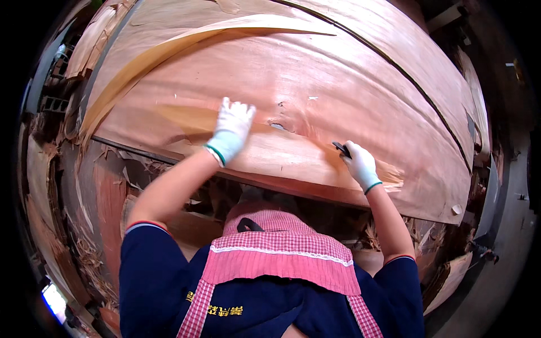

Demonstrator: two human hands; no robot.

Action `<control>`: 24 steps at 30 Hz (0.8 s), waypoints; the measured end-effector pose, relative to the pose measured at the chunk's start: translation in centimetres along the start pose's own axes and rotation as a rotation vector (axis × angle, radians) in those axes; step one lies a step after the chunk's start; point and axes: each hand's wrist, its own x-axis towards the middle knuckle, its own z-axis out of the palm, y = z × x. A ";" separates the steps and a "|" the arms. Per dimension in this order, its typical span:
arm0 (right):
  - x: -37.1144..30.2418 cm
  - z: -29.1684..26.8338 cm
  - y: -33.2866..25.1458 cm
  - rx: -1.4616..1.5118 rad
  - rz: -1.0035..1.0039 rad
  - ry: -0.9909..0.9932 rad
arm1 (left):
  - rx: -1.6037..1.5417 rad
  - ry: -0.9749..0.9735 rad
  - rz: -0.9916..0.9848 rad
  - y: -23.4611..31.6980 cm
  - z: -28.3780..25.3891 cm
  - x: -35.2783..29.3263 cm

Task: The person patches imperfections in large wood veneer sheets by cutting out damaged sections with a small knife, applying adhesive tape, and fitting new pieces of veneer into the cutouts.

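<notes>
You're holding a black tool (pixel 341 149) in your gloved right hand (pixel 361 163), fingers closing around it, its tip pointing up-left over the right part of the loose veneer strip (pixel 282 156). Your gloved left hand (pixel 233 125) is reaching over the strip's left part; can't tell whether it's gripping or just touching. The strip is lying along the near edge of the big veneer sheet (pixel 253 79), just below a small hole (pixel 276 126). A curved veneer strip (pixel 169 47) is arching across the far left.
</notes>
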 end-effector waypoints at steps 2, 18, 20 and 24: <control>0.9 0.4 0.5 -0.036 0.015 -0.024 | 0.089 0.089 0.057 4.0 2.4 -0.8; -4.4 8.7 -0.8 0.394 -0.138 0.149 | -0.532 -0.020 -0.330 8.7 7.2 -3.3; -4.5 8.4 -1.7 0.328 -0.109 0.119 | -0.240 0.257 -0.669 3.6 11.3 -5.1; -3.4 7.2 -5.3 -0.093 -0.049 0.066 | -0.370 0.547 -0.645 -3.5 14.8 -7.7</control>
